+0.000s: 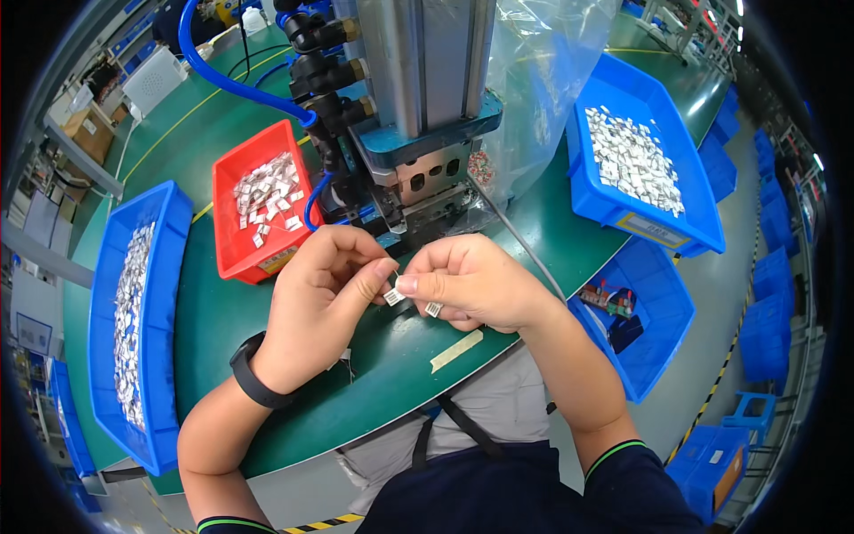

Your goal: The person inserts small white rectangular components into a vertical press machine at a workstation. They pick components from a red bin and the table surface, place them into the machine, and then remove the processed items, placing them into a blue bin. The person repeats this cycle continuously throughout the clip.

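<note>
My left hand [313,298], with a black band on its wrist, pinches a small white connector piece [394,296] marked with dark stripes between thumb and forefinger. The thumb and forefinger of my right hand [480,280] meet at the same piece from the other side. A second white connector piece [433,309] sits by the curled fingers of my right hand. Under my left palm, a small pale part with thin leads [345,358] partly shows. Just beyond both hands stands a press machine [427,182] with a metal block at its base.
On the green table [382,392] lies a tape strip [456,351]. A red bin [233,222] and a long blue bin [169,294] of white pieces stand left. Right are a filled blue bin [596,200], a lower blue bin [658,334], a metal rod [520,236] and clear plastic [551,80].
</note>
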Action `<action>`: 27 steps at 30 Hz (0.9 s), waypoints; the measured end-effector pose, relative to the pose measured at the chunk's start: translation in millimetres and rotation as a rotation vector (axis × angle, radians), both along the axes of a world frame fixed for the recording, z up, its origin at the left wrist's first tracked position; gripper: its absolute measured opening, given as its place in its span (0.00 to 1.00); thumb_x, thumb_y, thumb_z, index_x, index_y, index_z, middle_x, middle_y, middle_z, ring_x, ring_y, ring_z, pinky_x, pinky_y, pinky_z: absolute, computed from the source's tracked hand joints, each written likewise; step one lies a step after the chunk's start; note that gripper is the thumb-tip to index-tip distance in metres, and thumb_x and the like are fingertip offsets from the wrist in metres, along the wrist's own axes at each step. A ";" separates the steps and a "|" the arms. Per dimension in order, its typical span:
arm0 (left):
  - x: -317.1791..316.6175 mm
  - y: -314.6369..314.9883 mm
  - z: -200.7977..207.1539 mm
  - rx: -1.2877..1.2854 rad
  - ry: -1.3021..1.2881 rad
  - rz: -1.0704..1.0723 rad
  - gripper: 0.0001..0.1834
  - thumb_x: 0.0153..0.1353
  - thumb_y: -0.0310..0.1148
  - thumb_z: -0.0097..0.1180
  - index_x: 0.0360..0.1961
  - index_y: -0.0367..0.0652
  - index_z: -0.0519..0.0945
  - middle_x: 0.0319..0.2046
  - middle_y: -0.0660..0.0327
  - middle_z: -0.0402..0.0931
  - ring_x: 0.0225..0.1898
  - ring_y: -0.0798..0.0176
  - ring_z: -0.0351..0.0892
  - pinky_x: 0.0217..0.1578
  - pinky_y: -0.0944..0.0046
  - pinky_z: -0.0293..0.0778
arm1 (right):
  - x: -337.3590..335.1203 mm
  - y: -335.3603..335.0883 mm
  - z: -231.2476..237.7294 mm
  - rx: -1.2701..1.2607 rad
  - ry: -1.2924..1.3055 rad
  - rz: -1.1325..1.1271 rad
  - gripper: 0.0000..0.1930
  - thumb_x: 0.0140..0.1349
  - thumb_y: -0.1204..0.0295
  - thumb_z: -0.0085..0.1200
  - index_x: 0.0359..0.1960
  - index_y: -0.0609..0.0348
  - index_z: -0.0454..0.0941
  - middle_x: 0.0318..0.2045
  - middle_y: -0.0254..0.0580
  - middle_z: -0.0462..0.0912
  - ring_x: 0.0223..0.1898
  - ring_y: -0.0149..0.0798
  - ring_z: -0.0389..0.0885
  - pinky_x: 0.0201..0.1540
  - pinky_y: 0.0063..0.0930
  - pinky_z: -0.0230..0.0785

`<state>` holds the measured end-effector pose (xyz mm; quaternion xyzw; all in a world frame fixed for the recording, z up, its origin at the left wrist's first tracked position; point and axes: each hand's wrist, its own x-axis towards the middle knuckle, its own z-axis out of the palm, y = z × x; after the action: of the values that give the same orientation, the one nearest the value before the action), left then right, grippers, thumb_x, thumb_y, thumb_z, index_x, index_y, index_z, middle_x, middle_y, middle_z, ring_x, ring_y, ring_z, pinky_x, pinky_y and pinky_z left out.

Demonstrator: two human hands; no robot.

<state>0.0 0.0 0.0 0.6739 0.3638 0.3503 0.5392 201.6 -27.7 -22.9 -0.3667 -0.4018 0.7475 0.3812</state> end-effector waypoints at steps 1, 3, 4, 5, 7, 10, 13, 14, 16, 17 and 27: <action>1.1 -1.2 0.5 0.007 -0.015 0.002 0.11 0.63 0.25 0.56 0.43 0.36 0.69 0.33 0.58 0.78 0.33 0.68 0.79 0.36 0.70 0.76 | -0.3 0.6 1.9 -0.015 0.010 -0.002 0.12 0.63 0.65 0.59 0.34 0.65 0.77 0.21 0.33 0.75 0.14 0.17 0.60 0.13 0.13 0.46; 3.0 -2.5 0.6 0.006 -0.038 0.003 0.11 0.63 0.25 0.56 0.43 0.36 0.69 0.34 0.58 0.78 0.33 0.69 0.78 0.36 0.70 0.76 | 0.6 0.6 3.0 -0.024 0.013 0.003 0.12 0.63 0.66 0.59 0.34 0.64 0.77 0.21 0.34 0.75 0.14 0.17 0.60 0.12 0.13 0.45; 4.4 -3.0 -0.2 -0.001 -0.046 0.001 0.11 0.64 0.26 0.56 0.44 0.36 0.69 0.35 0.58 0.78 0.34 0.69 0.78 0.37 0.70 0.76 | 2.3 0.3 2.7 -0.018 0.006 0.009 0.12 0.63 0.65 0.59 0.34 0.65 0.77 0.21 0.33 0.74 0.13 0.17 0.59 0.12 0.14 0.45; 5.3 -3.6 -0.4 -0.008 -0.053 0.001 0.11 0.64 0.26 0.56 0.44 0.35 0.70 0.35 0.58 0.78 0.35 0.70 0.78 0.37 0.70 0.76 | 4.0 -0.1 3.0 -0.011 0.000 0.016 0.13 0.63 0.64 0.59 0.34 0.65 0.77 0.21 0.32 0.74 0.13 0.17 0.59 0.12 0.14 0.44; 0.3 -8.0 3.5 0.080 0.059 0.074 0.12 0.62 0.26 0.58 0.44 0.35 0.71 0.36 0.57 0.77 0.37 0.65 0.78 0.38 0.67 0.76 | 7.6 0.3 3.4 -0.006 0.030 -0.050 0.13 0.63 0.65 0.59 0.33 0.64 0.76 0.21 0.33 0.74 0.13 0.17 0.59 0.12 0.14 0.44; -25.6 -8.4 9.5 0.558 0.426 -0.057 0.13 0.58 0.26 0.60 0.43 0.34 0.73 0.38 0.54 0.76 0.40 0.55 0.78 0.41 0.61 0.74 | 14.6 -2.0 7.5 -0.004 0.045 -0.200 0.12 0.63 0.66 0.60 0.31 0.64 0.76 0.20 0.34 0.75 0.12 0.17 0.59 0.11 0.15 0.43; -44.8 -26.8 10.3 0.748 0.659 -0.111 0.17 0.51 0.25 0.64 0.42 0.35 0.75 0.42 0.50 0.73 0.43 0.45 0.73 0.44 0.55 0.71 | 12.1 0.3 6.4 0.028 0.033 -0.350 0.12 0.62 0.67 0.60 0.28 0.64 0.75 0.19 0.34 0.74 0.12 0.17 0.59 0.11 0.16 0.44; -48.6 -33.3 10.3 0.719 0.699 -0.112 0.18 0.51 0.25 0.64 0.43 0.35 0.75 0.44 0.49 0.73 0.43 0.45 0.73 0.44 0.55 0.71 | 11.3 2.0 7.7 0.039 0.029 -0.376 0.13 0.62 0.67 0.60 0.28 0.64 0.75 0.18 0.34 0.74 0.12 0.17 0.59 0.11 0.16 0.44; -52.1 -44.3 8.5 0.689 0.739 -0.108 0.20 0.50 0.24 0.64 0.45 0.35 0.75 0.46 0.49 0.72 0.42 0.47 0.72 0.44 0.55 0.71 | 8.3 4.1 8.4 0.069 0.013 -0.429 0.13 0.61 0.66 0.61 0.27 0.64 0.74 0.18 0.33 0.73 0.11 0.17 0.59 0.11 0.16 0.44; -52.0 -46.1 6.8 0.733 0.757 -0.118 0.20 0.50 0.24 0.64 0.45 0.35 0.75 0.45 0.50 0.72 0.41 0.48 0.72 0.44 0.56 0.71 | 6.3 5.3 7.1 0.087 0.005 -0.460 0.14 0.61 0.66 0.61 0.27 0.64 0.74 0.17 0.33 0.73 0.11 0.17 0.59 0.11 0.16 0.44; -45.6 -46.7 -1.9 0.889 0.827 -0.132 0.16 0.49 0.20 0.59 0.42 0.35 0.76 0.38 0.55 0.74 0.38 0.52 0.73 0.41 0.57 0.70 | 3.9 11.7 4.0 0.074 0.026 -0.486 0.14 0.60 0.67 0.61 0.25 0.64 0.72 0.16 0.30 0.70 0.11 0.17 0.58 0.10 0.17 0.43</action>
<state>-45.6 -46.7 -1.9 0.9357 0.3194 0.1439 0.0411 205.5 -16.0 -18.9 -0.4286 -0.3239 0.6234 0.5681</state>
